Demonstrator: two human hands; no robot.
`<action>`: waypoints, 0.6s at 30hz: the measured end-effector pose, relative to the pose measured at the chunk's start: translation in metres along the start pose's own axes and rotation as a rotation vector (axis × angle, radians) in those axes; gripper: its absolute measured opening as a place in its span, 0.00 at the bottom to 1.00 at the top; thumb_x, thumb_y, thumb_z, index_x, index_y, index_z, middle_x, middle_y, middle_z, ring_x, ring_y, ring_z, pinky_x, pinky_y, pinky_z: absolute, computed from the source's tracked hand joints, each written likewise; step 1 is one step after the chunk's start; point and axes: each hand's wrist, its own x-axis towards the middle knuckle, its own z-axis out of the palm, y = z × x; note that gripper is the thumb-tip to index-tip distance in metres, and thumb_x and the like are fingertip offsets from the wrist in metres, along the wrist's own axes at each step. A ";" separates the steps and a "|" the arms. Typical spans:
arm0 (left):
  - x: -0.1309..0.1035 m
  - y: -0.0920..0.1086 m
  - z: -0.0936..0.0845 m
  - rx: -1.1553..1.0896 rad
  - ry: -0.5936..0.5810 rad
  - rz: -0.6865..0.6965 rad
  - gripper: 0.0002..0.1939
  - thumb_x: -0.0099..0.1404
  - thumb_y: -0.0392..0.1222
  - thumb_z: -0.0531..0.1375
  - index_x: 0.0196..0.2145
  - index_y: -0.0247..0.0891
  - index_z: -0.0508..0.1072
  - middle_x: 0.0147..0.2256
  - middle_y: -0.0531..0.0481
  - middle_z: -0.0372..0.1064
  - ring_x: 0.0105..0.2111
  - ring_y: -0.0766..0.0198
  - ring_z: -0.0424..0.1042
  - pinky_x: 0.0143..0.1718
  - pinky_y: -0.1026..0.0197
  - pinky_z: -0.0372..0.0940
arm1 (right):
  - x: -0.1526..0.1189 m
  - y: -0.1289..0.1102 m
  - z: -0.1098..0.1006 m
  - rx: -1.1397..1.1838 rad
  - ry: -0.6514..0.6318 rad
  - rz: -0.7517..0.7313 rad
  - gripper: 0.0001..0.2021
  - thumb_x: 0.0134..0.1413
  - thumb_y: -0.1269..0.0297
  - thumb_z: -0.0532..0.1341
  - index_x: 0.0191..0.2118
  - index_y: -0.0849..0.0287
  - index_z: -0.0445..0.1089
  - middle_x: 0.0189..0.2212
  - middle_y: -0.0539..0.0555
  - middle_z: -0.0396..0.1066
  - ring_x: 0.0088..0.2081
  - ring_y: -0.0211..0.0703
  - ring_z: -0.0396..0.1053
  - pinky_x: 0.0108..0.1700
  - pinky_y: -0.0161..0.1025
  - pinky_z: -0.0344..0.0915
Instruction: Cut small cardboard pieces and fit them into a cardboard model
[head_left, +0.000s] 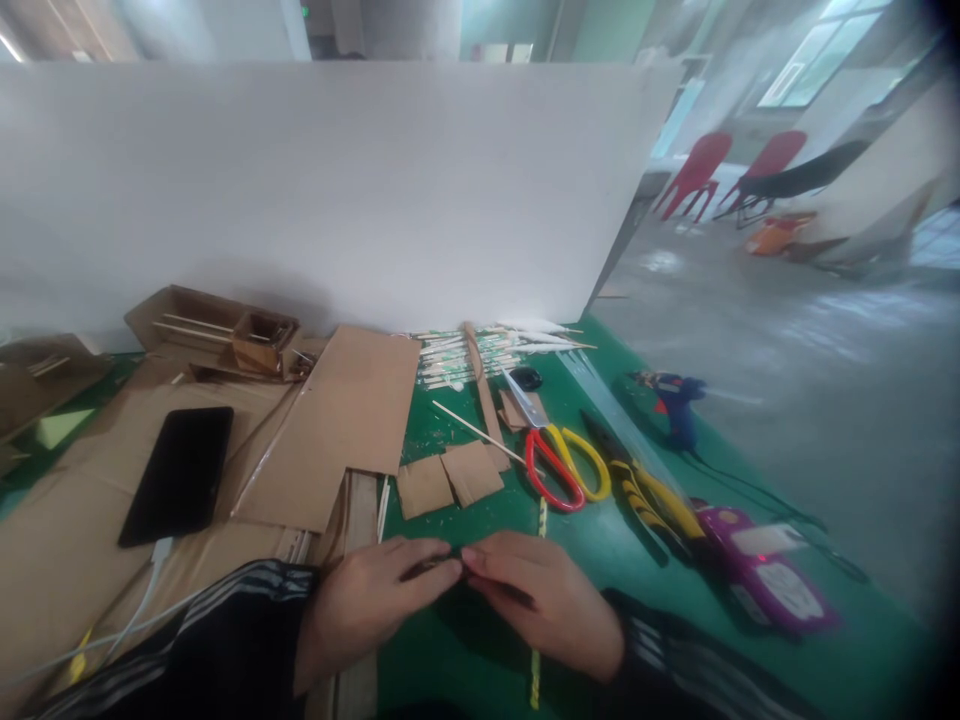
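My left hand (pixel 379 590) and my right hand (pixel 536 590) meet at the fingertips over the green tabletop (pixel 427 655). Both are closed in a pinch around something small and dark that I cannot make out. Under my right hand runs a thin yellow patterned stick (pixel 535 680), its far end showing beyond the knuckles. Just ahead lie small cardboard pieces (pixel 472 473), a thin wooden stick (pixel 472 430) and scissors (pixel 555 470) with one red and one yellow handle. Cardboard strips (pixel 358 520) are beside my left hand.
A black phone (pixel 180 475) on a cable lies on cardboard sheets (pixel 330 420) at left, with a cardboard box (pixel 202 330) behind. Cotton-tipped sticks (pixel 465 355) lie by the white partition (pixel 322 190). Pliers (pixel 637 490), a blue glue gun (pixel 679 405) and a purple device (pixel 765 570) are at right.
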 end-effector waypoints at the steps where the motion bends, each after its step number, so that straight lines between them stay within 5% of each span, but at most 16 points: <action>1: 0.001 0.000 0.000 -0.011 -0.027 -0.002 0.20 0.70 0.34 0.53 0.57 0.48 0.65 0.48 0.51 0.73 0.41 0.64 0.74 0.43 0.64 0.71 | -0.001 0.001 0.001 -0.001 0.008 0.004 0.13 0.61 0.70 0.59 0.50 0.55 0.72 0.39 0.56 0.78 0.40 0.44 0.74 0.42 0.40 0.73; 4: 0.004 0.000 0.001 -0.030 -0.103 0.015 0.16 0.70 0.35 0.52 0.54 0.44 0.67 0.45 0.51 0.74 0.39 0.64 0.74 0.42 0.64 0.71 | -0.001 0.002 0.002 0.001 0.011 0.009 0.12 0.60 0.71 0.59 0.49 0.56 0.72 0.39 0.56 0.78 0.41 0.43 0.74 0.43 0.39 0.72; 18: 0.012 0.007 -0.012 -0.081 0.055 0.082 0.12 0.69 0.31 0.54 0.48 0.36 0.70 0.40 0.48 0.76 0.37 0.64 0.74 0.40 0.64 0.71 | 0.001 0.002 0.003 -0.018 0.067 -0.065 0.11 0.58 0.74 0.61 0.47 0.59 0.72 0.38 0.56 0.78 0.39 0.42 0.74 0.41 0.37 0.72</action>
